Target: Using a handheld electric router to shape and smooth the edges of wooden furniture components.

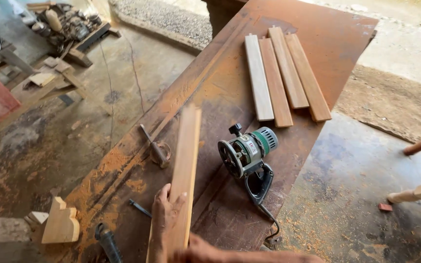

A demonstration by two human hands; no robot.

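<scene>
Under your hands runs a long reddish-brown worktable [230, 83], dusted with orange sawdust and set at a slant across the view, its far end toward the upper right. Around it lies a stained concrete floor [361, 165] strewn with shavings; offcuts and a cluster of tools and machine parts [69, 22] sit at the upper left, and a cut wooden block [60, 224] stands by the table's near corner. Your left hand [164, 221] is clenched around the lower part of a narrow wooden slat [185, 165], thumb on its face and fingers wrapped behind, holding it above the table's near end. Its long axis runs almost straight away from you, the far end pointing up and slightly right and blurred at the tip. Your right hand [205, 251] shows only at the bottom edge beside the slat's lower end, and you cannot tell whether it grips anything. Just right of the slat a green electric router [247, 151] lies on its side, cord trailing toward you. Four more slats [283, 78] lie side by side farther up the table, and a hammer [154, 146] lies left of the held slat.
</scene>
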